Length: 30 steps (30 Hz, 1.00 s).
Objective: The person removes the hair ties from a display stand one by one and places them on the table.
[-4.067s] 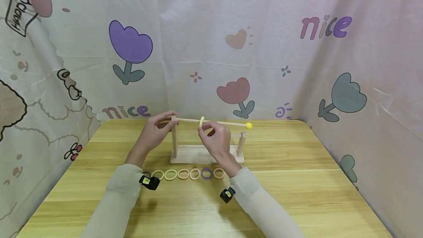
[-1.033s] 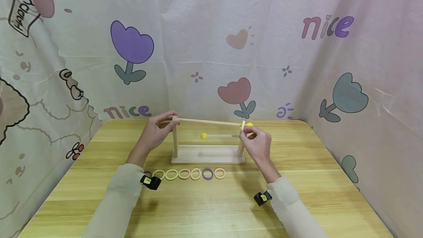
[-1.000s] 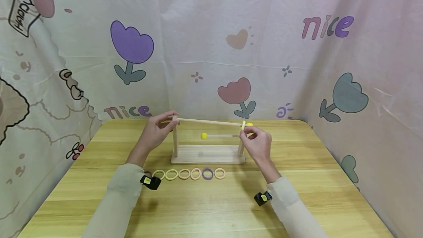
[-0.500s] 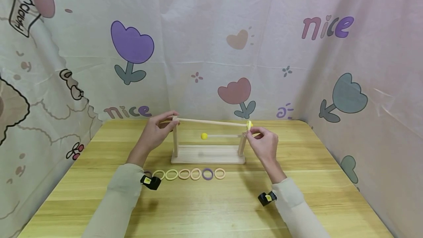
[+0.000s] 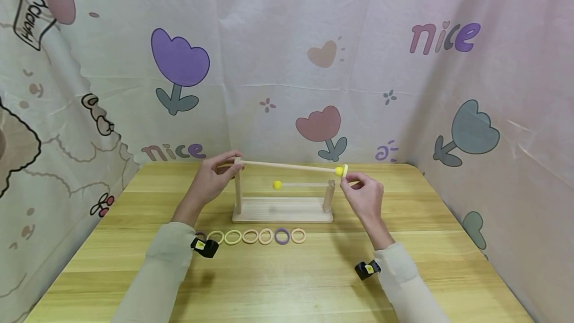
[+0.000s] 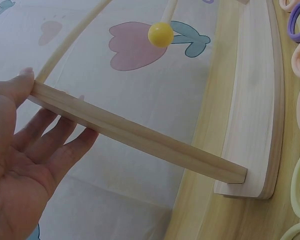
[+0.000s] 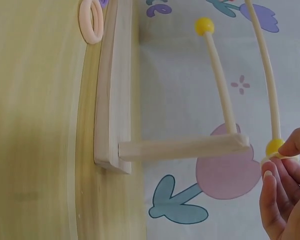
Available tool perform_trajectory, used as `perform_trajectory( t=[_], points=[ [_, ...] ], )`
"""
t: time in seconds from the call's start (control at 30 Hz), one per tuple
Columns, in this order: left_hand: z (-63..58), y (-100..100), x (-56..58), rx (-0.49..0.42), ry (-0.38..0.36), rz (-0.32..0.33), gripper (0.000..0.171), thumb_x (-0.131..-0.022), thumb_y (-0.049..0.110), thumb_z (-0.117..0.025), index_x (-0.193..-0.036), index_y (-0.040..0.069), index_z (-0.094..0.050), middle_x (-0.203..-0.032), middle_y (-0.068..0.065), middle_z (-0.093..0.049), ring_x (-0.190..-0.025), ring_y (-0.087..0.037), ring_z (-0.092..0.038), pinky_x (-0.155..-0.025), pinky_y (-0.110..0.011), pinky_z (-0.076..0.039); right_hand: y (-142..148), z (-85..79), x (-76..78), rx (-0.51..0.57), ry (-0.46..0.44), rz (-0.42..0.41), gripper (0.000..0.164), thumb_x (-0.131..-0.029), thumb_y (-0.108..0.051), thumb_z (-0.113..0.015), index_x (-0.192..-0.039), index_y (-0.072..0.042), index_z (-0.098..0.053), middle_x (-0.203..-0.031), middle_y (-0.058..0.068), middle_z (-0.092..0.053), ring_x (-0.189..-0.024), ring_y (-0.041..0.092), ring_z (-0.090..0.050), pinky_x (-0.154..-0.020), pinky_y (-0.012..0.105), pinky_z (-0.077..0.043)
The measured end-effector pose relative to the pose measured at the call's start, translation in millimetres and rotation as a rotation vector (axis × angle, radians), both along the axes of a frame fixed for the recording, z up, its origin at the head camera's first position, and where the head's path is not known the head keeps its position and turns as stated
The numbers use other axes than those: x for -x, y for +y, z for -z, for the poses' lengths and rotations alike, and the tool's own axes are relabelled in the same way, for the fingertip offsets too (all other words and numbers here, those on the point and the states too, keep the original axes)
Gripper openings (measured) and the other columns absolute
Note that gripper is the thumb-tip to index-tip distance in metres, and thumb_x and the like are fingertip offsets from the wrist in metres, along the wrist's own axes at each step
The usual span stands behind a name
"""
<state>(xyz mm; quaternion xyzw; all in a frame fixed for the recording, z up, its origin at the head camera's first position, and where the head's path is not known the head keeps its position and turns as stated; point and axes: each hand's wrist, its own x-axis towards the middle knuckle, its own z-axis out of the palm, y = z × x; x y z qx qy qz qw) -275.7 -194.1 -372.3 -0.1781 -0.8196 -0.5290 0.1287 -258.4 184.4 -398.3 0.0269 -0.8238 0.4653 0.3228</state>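
Note:
A wooden stand (image 5: 282,210) has two upright posts, each bearing a sideways rod with a yellow ball on its free end. My left hand (image 5: 211,177) grips the top of the taller left post (image 6: 135,131), thumb on one side and fingers on the other. At the far end of the upper rod (image 5: 287,165), my right hand (image 5: 365,197) pinches a pale yellow ring (image 5: 345,170) between thumb and fingers. The ring stands upright just at the outer side of that rod's yellow ball (image 5: 338,171). Fingers partly cover it in the right wrist view.
Several rings lie in a row in front of the stand, among them a purple ring (image 5: 281,236) and a peach ring (image 5: 298,236). The lower rod's yellow ball (image 5: 277,185) points left from the short right post (image 5: 329,196). A patterned cloth (image 5: 251,64) hangs behind the table.
The right hand has slid the ring rightward along the upper rod, from mid-rod to the ball and over to its outer side. The left hand stays on the post.

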Motion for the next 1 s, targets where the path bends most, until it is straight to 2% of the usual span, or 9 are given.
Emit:
perform_trajectory(
  t=[0.3,0.53,0.7,0.87,1.0],
  points=[
    [-0.6,0.3,-0.9,-0.002,-0.006,-0.002,0.032,-0.102,0.027,-0.066,-0.13,0.011,-0.068,-0.125,-0.015,-0.071,-0.114,-0.032,-0.071,-0.092,-0.023,-0.06,9.1,-2.9,-4.3,0.006,-0.026,-0.028,0.008,-0.084,-0.003,-0.076,-0.089,0.003,-0.079,-0.086,0.023,-0.077,-0.057,-0.003,-0.057,-0.053,0.008,-0.048],
    [-1.6,0.7,-1.5,0.0,-0.008,-0.001,0.033,-0.102,0.028,-0.067,-0.131,0.012,-0.068,-0.127,-0.015,-0.07,-0.115,-0.033,-0.071,-0.092,-0.023,-0.06,17.7,-8.2,-11.2,-0.041,-0.137,-0.105,0.009,-0.086,-0.006,-0.077,-0.092,0.001,-0.079,-0.089,0.019,-0.077,-0.063,0.008,-0.061,-0.055,0.014,-0.051],
    [-2.4,1.2,-1.9,0.008,-0.003,-0.005,0.033,-0.102,0.027,-0.067,-0.131,0.012,-0.068,-0.125,-0.015,-0.071,-0.112,-0.027,-0.072,-0.092,-0.021,-0.059,25.1,-12.1,-16.8,-0.078,-0.274,-0.236,0.01,-0.089,-0.008,-0.076,-0.095,0.0,-0.078,-0.088,0.016,-0.075,-0.07,0.014,-0.062,-0.056,0.02,-0.053],
    [-2.5,1.1,-2.2,0.004,0.004,0.0,0.033,-0.102,0.026,-0.067,-0.131,0.011,-0.068,-0.124,-0.015,-0.071,-0.107,-0.016,-0.072,-0.091,-0.019,-0.059,27.7,-13.3,-18.6,-0.093,-0.402,-0.396,0.012,-0.09,-0.008,-0.075,-0.097,0.001,-0.077,-0.085,0.013,-0.073,-0.069,0.014,-0.063,-0.057,0.023,-0.055],
    [-1.8,1.1,-1.8,0.002,0.005,0.002,0.032,-0.102,0.026,-0.067,-0.13,0.011,-0.068,-0.124,-0.016,-0.071,-0.108,-0.017,-0.072,-0.091,-0.019,-0.059,26.7,-11.1,-19.2,-0.113,-0.487,-0.504,0.014,-0.09,-0.009,-0.075,-0.098,0.002,-0.076,-0.083,0.008,-0.07,-0.068,0.014,-0.061,-0.057,0.025,-0.055]
  ],
)
